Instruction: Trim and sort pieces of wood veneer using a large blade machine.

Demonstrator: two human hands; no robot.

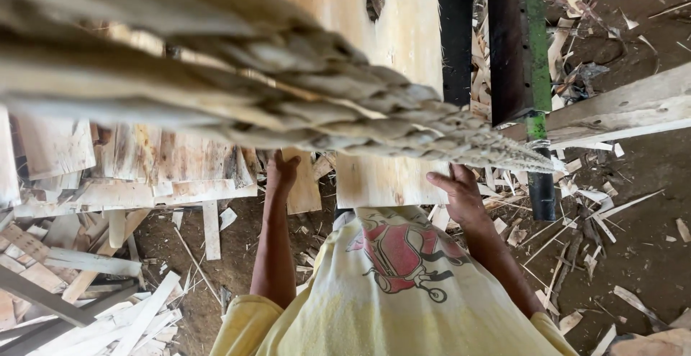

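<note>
Veneer bundle (273, 89) points right; both hands (461, 194) grip the sheet (381, 176).

Lit by soft, even daylight, brightest on the pale veneer sheet (392, 32) at top centre and on the yellow shirt (374, 305) at the bottom. Dimmer over the brown dirt floor (640, 248) at right, with only faint, diffuse shadows. Heavily blurred and out of focus across the upper left, where a stack of veneer edges (237, 89) looms close. Sharper toward lower centre. Slightly stretched at the edges.
</note>
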